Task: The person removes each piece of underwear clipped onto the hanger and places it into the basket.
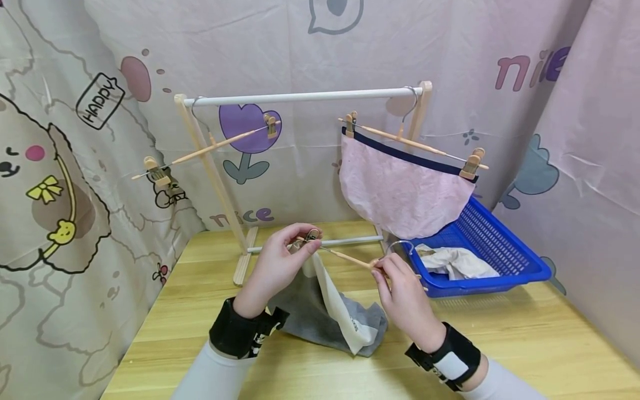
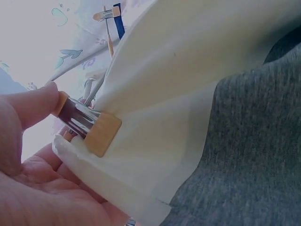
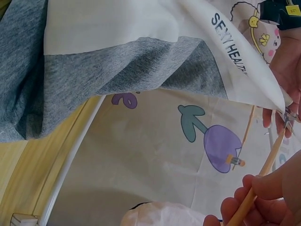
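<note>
The left hand is filling the lower left corner, palm showing, and its thumb is pressing on the end of a wooden clip with a shiny metal spring. The clip is biting onto the cream band of a garment, whose folded edge is lying across the palm. A grey knit panel of the same garment is taking up the right side and is joining the cream band along a seam. Behind, at the top (washed out and pale), another clip on a thin wooden stick is holding a dark blue strip in front of a printed cloth backdrop.
</note>
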Action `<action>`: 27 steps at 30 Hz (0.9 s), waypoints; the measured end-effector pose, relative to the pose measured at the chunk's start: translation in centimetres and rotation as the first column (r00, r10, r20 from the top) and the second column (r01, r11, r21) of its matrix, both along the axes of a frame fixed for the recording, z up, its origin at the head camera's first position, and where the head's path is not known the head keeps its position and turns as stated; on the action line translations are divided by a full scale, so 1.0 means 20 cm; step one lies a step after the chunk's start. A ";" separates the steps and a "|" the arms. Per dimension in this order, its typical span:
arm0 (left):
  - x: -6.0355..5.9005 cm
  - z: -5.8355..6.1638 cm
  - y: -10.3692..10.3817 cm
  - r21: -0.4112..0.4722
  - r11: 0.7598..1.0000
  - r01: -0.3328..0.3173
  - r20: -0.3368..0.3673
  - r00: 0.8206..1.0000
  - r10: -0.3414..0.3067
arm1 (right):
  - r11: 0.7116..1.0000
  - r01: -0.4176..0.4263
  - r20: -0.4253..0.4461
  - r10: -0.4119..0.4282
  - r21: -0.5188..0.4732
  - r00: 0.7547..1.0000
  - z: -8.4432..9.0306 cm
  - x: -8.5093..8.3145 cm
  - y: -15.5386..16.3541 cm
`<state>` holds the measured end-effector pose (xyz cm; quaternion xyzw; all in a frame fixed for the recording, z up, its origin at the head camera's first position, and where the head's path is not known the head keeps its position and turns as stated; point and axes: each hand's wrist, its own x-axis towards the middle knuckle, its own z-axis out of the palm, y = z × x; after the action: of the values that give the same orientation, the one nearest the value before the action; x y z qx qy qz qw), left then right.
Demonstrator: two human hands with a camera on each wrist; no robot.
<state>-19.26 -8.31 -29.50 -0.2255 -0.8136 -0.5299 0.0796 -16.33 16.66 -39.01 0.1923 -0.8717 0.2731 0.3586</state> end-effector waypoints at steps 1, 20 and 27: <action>0.00 0.00 0.00 0.001 1.000 0.000 -0.002 1.000 0.000 | 1.000 0.000 -0.002 0.000 0.001 1.000 0.00 0.00 0.00; 0.02 -0.04 0.03 0.012 0.996 -0.087 -0.099 0.991 0.088 | 1.000 -0.013 -0.010 0.013 0.001 1.000 -0.02 -0.02 0.00; 0.02 -0.04 0.05 0.023 0.994 -0.103 -0.138 0.985 0.105 | 1.000 -0.010 0.004 0.010 0.007 1.000 -0.02 -0.01 0.01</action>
<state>-18.84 -7.41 -30.33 -0.2186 -0.8126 -0.5143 0.1656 -16.59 16.79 -39.34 0.1976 -0.8724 0.2721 0.3548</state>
